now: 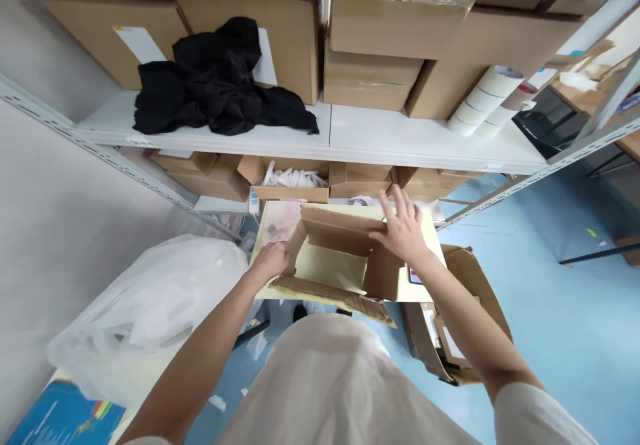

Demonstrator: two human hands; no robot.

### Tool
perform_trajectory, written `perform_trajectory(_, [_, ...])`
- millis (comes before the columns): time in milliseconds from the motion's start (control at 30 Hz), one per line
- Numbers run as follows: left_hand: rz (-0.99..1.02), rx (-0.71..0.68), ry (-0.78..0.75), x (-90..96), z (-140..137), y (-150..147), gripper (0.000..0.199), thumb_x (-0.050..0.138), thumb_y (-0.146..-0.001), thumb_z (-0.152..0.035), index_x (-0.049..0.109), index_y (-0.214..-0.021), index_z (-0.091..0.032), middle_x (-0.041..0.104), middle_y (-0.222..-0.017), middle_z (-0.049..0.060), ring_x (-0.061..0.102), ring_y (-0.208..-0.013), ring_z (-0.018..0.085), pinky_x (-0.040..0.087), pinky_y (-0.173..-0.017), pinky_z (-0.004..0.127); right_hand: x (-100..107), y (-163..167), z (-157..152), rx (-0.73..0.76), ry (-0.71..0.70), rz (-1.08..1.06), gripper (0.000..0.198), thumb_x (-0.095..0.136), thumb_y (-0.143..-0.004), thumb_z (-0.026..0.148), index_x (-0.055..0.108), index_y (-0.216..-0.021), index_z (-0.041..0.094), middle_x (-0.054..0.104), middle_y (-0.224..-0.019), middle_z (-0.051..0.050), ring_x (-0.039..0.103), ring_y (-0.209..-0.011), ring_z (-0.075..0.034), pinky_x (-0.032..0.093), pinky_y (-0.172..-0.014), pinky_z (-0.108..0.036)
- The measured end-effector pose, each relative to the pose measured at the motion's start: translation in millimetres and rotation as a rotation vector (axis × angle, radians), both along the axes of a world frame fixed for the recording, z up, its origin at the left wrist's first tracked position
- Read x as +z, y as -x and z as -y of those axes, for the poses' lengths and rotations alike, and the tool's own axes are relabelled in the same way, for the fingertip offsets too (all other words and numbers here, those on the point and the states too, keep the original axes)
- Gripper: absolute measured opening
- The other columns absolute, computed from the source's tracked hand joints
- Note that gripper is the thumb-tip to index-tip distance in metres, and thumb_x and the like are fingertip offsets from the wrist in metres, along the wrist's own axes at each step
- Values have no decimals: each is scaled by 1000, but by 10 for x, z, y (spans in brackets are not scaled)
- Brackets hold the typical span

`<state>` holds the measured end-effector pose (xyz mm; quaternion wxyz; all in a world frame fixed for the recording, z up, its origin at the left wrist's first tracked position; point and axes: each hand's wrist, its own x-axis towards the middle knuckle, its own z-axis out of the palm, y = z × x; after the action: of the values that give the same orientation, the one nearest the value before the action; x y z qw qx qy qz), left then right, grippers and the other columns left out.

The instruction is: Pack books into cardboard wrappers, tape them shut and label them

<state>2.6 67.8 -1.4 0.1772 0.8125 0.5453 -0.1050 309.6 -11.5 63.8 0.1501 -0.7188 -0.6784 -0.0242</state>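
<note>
An unfolded cardboard box (pixel 340 226) stands on a small cream table (pixel 431 232), and a cream surface shows inside its walls. On the left side, my left hand (pixel 271 260) has its fingers closed on the box's edge. My right hand (pixel 404 228) is spread over the right wall, fingers apart and pointing away from me. Whether its palm touches the cardboard is hard to tell. A flap along the near side hangs over the table's front edge. Partly hidden by my right forearm, a phone-like object (pixel 415 276) lies on the table.
A metal shelf (pixel 370 135) with cartons, black cloth (pixel 220 78) and label rolls (pixel 483 102) stands ahead. Below it sits an open box of white items (pixel 295 178). A large white plastic bag (pixel 165 298) is at left; an open carton (pixel 467 285) rests on the floor at right.
</note>
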Motion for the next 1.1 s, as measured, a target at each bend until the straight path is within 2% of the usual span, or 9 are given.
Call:
perform_trajectory(67, [38, 51, -6, -21, 53, 22, 29, 45, -81, -18, 68, -97, -14, 71, -95, 18, 67, -96, 28, 47, -78, 31, -108, -75, 327, -163, 16, -168, 104, 69, -74, 45, 6, -151, 14, 13, -154, -24, 25, -138, -41, 33, -102, -56])
perform_trajectory(167, [62, 91, -16, -34, 119, 19, 27, 45, -80, -16, 68, -94, -14, 71, -97, 18, 67, -96, 28, 47, -78, 31, -327, -118, 707, -211, 161, -497, 101, 62, -76, 43, 0, -150, 15, 40, -143, -23, 54, -118, -35, 48, -87, -48])
perform_trajectory(267, [41, 102, -19, -28, 168, -10, 28, 42, -81, -17, 68, -91, -13, 71, -97, 17, 67, -95, 27, 46, -76, 30, -495, -42, 812, -175, 244, -760, 65, 51, -80, 34, 35, -141, 17, 68, -103, -11, 67, -83, -26, 52, -71, -38])
perform_trajectory(367, [57, 111, 3, -27, 192, -24, 28, 40, -82, -20, 67, -86, -16, 72, -91, 14, 67, -91, 26, 46, -73, 29, -555, 56, 672, -224, 182, -757, 37, 45, -80, 29, 60, -110, 16, 69, -82, -7, 64, -72, -24, 50, -66, -35])
perform_trajectory(567, [313, 93, 53, -192, 145, 30, 51, 44, -79, -23, 52, -128, -12, 65, -119, 13, 61, -108, 23, 46, -88, 31, -610, 98, 312, -212, -139, -492, 35, 40, -85, 30, 52, -112, 13, 62, -104, -16, 58, -95, -27, 47, -83, -41])
perform_trajectory(700, [521, 122, 1, -333, 118, 46, 73, 43, -81, -26, 20, -148, -8, 42, -145, 18, 42, -132, 25, 37, -106, 37, -640, 5, 344, 172, -5, -392, 43, 48, -87, 37, 49, -123, 14, 57, -116, -17, 52, -111, -29, 42, -96, -45])
perform_trajectory(800, [664, 104, -34, -367, 124, 45, 72, 38, -88, -36, 16, -149, -6, 28, -152, 19, 30, -139, 25, 31, -110, 39, -670, -97, 451, 326, 127, -329, 64, 51, -86, 47, 37, -141, 17, 43, -140, -18, 40, -130, -30, 35, -106, -49])
perform_trajectory(967, [807, 110, 48, -427, 106, 84, 71, 39, -88, -40, 17, -149, -11, 25, -154, 16, 30, -140, 22, 34, -109, 37, -816, -132, 451, 246, 208, -277, 63, 44, -89, 50, 33, -145, 22, 15, -157, -12, 16, -144, -31, 25, -112, -52])
perform_trajectory(1100, [904, 46, 218, -508, 130, 198, 72, 40, -88, -53, 27, -147, -15, 26, -154, 13, 28, -141, 23, 33, -110, 37, -922, -87, 317, 73, 148, -400, 55, 46, -89, 43, 45, -139, 19, 12, -157, -11, 20, -143, -29, 27, -114, -45])
